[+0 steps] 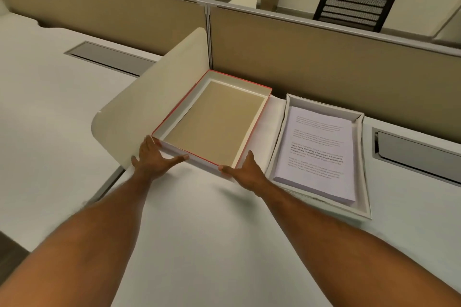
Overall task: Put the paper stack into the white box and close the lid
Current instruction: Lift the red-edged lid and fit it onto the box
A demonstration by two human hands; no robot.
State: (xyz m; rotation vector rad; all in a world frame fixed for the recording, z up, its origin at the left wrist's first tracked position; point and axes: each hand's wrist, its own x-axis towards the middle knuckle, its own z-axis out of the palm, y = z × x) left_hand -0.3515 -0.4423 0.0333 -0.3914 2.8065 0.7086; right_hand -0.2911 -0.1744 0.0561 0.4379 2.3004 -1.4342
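The white box [365,172] lies open on the desk at the right, and the paper stack [319,154], printed side up, rests inside it. A white strip joins the box's left side to its lid [214,122], which lies open with the inside facing up; the lid has a red rim and a brown inner panel. At the lid's near left corner, my left hand [156,158] has its fingers spread and its thumb along the front wall. My right hand [247,169] grips the near right corner, thumb on the front edge.
A cream curved divider [149,97] stands just left of the lid. A tan partition wall [324,62] runs behind the box. Grey cable hatches sit in the desk at the right [411,154] and far left [109,57]. Two black chairs [356,5] are beyond the partition.
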